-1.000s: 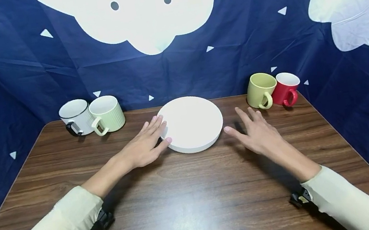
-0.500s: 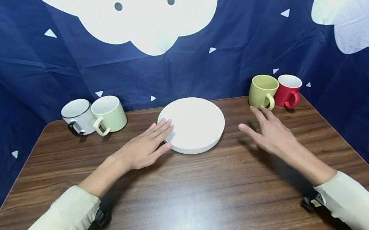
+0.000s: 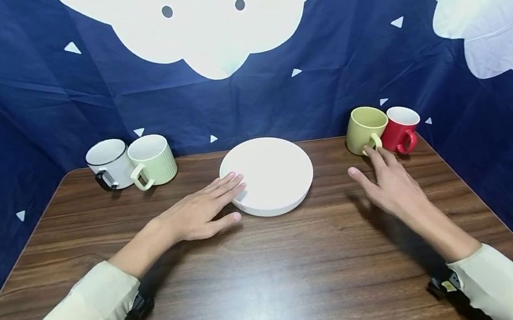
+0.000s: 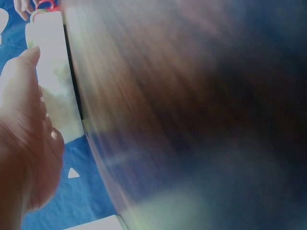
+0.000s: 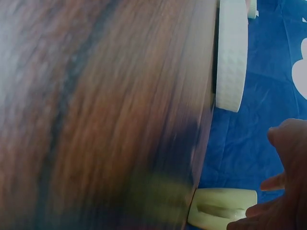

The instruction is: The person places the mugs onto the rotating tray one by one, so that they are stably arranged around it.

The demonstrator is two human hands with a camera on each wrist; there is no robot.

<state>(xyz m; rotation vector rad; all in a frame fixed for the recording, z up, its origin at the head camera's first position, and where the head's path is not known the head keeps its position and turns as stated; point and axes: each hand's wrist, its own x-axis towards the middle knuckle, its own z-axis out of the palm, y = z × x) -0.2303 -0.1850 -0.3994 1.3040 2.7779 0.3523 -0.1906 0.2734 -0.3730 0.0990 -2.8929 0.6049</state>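
Here, my left hand (image 3: 196,212) lays straight fingers over the left edge of the white disc (image 3: 271,174) at the table's (image 3: 274,274) back middle, gripping nothing. My right hand (image 3: 395,183), thumb spread wide and grasp empty, is at the yellow-green mug's (image 3: 359,132) handle, beside the red mug (image 3: 395,129); whether I touch it, I cannot tell.

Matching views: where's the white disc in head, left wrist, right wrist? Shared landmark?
Head: white disc just right of centre, left hand at its left edge.
Left wrist: upper left, side-on, partly behind that hand.
Right wrist: upper right, side-on.
Shared landmark: blue backdrop.
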